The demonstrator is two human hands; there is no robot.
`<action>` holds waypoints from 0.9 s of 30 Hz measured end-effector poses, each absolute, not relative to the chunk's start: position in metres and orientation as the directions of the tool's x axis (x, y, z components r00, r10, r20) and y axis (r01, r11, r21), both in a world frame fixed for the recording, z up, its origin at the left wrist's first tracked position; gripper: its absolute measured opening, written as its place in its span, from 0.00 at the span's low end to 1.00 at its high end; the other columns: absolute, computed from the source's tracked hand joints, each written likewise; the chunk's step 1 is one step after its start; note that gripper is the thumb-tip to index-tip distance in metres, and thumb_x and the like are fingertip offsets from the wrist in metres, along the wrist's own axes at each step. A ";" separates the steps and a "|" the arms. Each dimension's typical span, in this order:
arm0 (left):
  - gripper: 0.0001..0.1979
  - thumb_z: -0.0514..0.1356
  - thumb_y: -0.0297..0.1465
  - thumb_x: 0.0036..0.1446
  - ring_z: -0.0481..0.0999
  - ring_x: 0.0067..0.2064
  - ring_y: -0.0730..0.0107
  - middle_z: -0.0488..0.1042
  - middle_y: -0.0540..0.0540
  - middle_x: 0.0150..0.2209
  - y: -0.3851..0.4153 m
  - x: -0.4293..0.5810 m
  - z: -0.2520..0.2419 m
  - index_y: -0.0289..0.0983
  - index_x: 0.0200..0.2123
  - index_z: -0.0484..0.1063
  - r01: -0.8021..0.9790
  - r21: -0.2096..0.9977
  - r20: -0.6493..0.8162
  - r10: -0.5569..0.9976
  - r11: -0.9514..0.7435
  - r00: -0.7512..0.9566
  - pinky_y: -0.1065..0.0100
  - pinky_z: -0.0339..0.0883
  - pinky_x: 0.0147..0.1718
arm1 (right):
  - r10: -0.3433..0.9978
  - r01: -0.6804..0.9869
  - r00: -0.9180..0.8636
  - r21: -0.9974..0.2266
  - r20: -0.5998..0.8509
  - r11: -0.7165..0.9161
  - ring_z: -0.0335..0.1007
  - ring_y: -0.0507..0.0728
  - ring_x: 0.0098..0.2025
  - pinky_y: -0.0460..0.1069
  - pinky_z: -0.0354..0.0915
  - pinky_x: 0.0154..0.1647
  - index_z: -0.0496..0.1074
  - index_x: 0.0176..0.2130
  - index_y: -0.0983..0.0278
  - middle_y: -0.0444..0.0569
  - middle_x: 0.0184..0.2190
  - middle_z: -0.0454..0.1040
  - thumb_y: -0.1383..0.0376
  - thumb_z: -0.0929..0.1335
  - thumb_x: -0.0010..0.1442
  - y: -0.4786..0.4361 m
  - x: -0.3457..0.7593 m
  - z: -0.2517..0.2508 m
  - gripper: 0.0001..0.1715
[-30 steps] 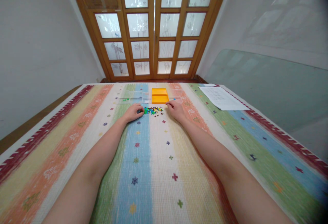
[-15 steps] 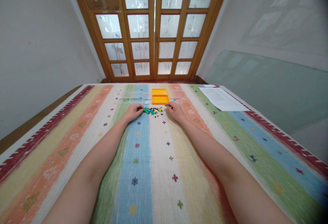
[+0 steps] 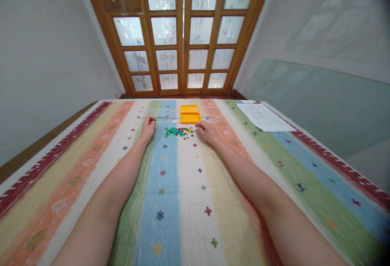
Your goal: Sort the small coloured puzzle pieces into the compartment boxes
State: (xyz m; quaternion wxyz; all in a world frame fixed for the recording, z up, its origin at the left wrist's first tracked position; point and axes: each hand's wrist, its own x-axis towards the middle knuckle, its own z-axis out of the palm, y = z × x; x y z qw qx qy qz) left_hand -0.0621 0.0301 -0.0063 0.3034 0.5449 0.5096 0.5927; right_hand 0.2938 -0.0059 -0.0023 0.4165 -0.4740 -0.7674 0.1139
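A pile of small green, blue, yellow and dark pieces lies on the striped cloth between my hands. My left hand is over the near part of a clear plastic tray left of the pile, its fingers pinched on a tiny green piece. To the pile's right, my right hand rests with thumb and fingertips together; whatever they hold is too small to make out. Just beyond the pile sits a yellow two-part box. A small blue piece lies in a clear tray right of the box.
Printed white sheets lie at the table's far right. The patterned tablecloth covers the table. Wooden doors with glass panes stand behind it, and a pale glass panel leans at the right wall.
My left hand has moved left and slightly away from me, from the pile's left edge to the clear tray. The pile's left side is now uncovered. My right hand has barely shifted.
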 end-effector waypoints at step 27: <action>0.38 0.62 0.31 0.55 0.74 0.27 0.78 0.80 0.42 0.49 0.040 -0.091 -0.001 0.39 0.69 0.60 -0.150 0.987 0.009 0.936 -0.066 -0.353 0.71 0.72 0.32 | 0.820 0.644 -0.242 -0.546 0.519 0.536 0.76 0.58 0.43 0.51 0.69 0.47 0.80 0.43 0.60 0.49 0.42 0.82 0.70 0.66 0.66 -0.008 0.293 -0.003 0.13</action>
